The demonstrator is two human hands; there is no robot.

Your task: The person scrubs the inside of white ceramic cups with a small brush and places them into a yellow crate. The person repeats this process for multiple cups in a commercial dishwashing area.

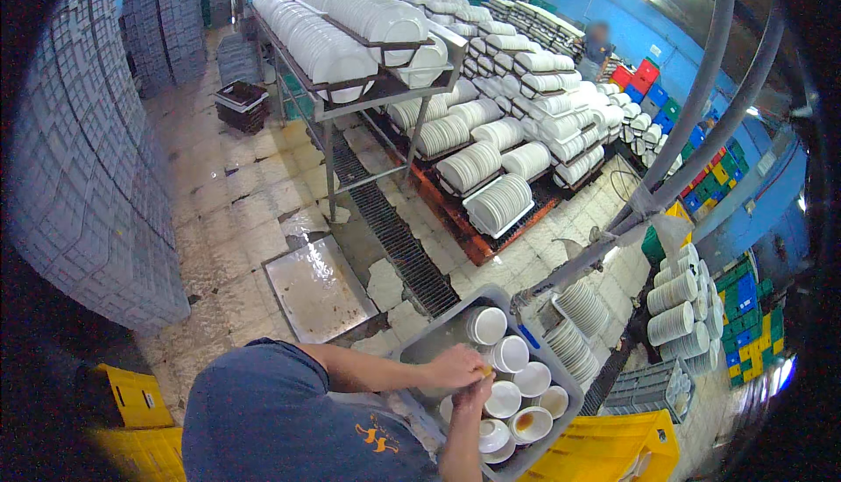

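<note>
Over a grey plastic tub (433, 314) of cloudy water, my two hands come together. My left hand (458, 365) and my right hand (474, 392) close around a small yellow piece (487, 371), which looks like a sponge; the fingers hide most of it. Below and beside the hands, white cups (511, 354) stand in the tub, some of them stacked. One cup (531, 425) has a brown-orange residue inside, and another cup (554, 402) holds a tan residue.
A grey pipe (565, 268) rises beside the tub. Yellow crates (601, 446) flank me. Racked white plates (497, 202) fill a low platform ahead, and a metal table (387, 104) bears more. A floor drain grate (394, 232) and metal panel (320, 290) lie on wet tiles. Another person (596, 51) stands far back.
</note>
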